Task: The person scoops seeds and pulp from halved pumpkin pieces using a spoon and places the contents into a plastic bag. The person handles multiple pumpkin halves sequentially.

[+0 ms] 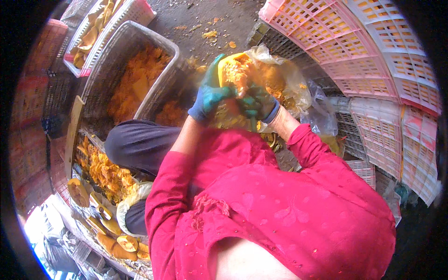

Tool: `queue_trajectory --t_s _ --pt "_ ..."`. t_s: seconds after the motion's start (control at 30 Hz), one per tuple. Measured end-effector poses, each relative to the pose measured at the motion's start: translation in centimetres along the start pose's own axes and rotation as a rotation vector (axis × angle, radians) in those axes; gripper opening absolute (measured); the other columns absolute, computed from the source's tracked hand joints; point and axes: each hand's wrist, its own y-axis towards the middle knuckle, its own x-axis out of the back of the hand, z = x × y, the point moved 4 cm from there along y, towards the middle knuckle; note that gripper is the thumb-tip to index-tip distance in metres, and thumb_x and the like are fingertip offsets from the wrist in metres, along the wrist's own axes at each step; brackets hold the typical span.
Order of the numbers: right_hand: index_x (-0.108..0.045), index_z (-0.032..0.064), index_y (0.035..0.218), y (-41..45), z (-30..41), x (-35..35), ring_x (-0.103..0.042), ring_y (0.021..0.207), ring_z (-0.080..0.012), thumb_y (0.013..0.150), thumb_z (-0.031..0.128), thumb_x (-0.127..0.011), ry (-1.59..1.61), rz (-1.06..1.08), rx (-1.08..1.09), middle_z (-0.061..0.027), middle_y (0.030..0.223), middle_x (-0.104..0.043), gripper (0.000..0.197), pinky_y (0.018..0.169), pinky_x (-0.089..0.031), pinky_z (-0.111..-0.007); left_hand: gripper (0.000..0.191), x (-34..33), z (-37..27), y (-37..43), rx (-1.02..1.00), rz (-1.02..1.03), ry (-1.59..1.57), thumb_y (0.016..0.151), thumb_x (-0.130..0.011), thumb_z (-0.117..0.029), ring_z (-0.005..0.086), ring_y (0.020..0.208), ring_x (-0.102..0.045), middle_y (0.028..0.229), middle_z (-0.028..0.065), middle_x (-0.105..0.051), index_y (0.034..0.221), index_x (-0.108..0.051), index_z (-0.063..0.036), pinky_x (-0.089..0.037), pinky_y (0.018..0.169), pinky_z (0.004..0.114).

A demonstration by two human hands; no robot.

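Note:
My left hand (214, 91), in a green coated glove with a blue cuff, grips the left side of a cut piece of orange squash (235, 71). The hollow of the piece shows seeds and stringy pulp. My right hand (257, 103), gloved alike, is closed at the lower edge of the pulp; whether it holds a tool is hidden by blur. Right behind the hands lies an open clear plastic bag (297, 91) with orange pulp (273, 78) in it.
A grey plastic tub (176, 56) with orange shreds stands at the left. Beyond it is a white crate (101, 38) of squash pieces. More cut squash (112, 245) and orange pulp (108, 171) lie lower left. Pink and white crates (350, 45) are stacked at the right. Scraps litter the floor (196, 17).

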Motion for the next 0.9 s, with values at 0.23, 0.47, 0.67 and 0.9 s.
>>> queue_trajectory --t_s 0.23,0.47,0.67,0.9 --pt "-0.057 0.0132 0.101 -2.2 0.7 1.3 -0.035 0.041 -0.0083 0.092 0.036 -0.054 0.048 -0.224 0.155 0.0031 0.057 -0.041 0.025 0.038 -0.034 -0.023 0.08 -2.3 3.1 2.1 -0.087 -0.022 0.045 0.069 -0.069 -0.005 0.0185 0.114 -0.052 0.129 0.0095 -0.05 0.141 -0.034 -0.0026 -0.046 0.094 0.032" --pt "-0.054 0.0144 0.096 -7.1 3.5 -2.5 -0.037 0.043 -0.0085 0.093 0.041 -0.052 0.141 0.042 0.36 0.0055 0.056 -0.039 0.026 0.041 -0.033 -0.025 0.057 -5.9 4.7 5.3 -0.056 -0.15 1.048 0.071 -0.065 -0.018 0.0398 0.096 -0.063 0.102 0.0264 -0.063 0.124 -0.05 -0.0043 -0.05 0.081 0.044" --pt "-0.055 0.0121 0.107 -15.0 7.6 2.4 -0.039 0.045 -0.0057 0.083 0.034 -0.068 -0.08 -0.033 0.493 0.0049 0.059 -0.043 0.035 0.045 -0.036 -0.021 0.046 -4.3 7.0 4.8 0.206 -0.131 1.065 0.075 -0.059 -0.017 0.0404 0.091 -0.064 0.097 0.0269 -0.064 0.118 -0.053 -0.0018 -0.052 0.076 0.046" --pt "-0.056 0.0041 0.102 -15.4 12.2 7.6 -0.058 0.061 -0.0225 0.088 0.029 -0.059 -1.607 -1.31 0.466 -0.0066 0.07 -0.058 0.029 0.058 -0.049 -0.036 0.056 -1.2 9.9 4.1 0.334 0.079 0.209 0.066 -0.069 0.0 0.0168 0.089 -0.062 0.104 0.0065 -0.065 0.12 -0.056 -0.0006 -0.051 0.079 0.031"
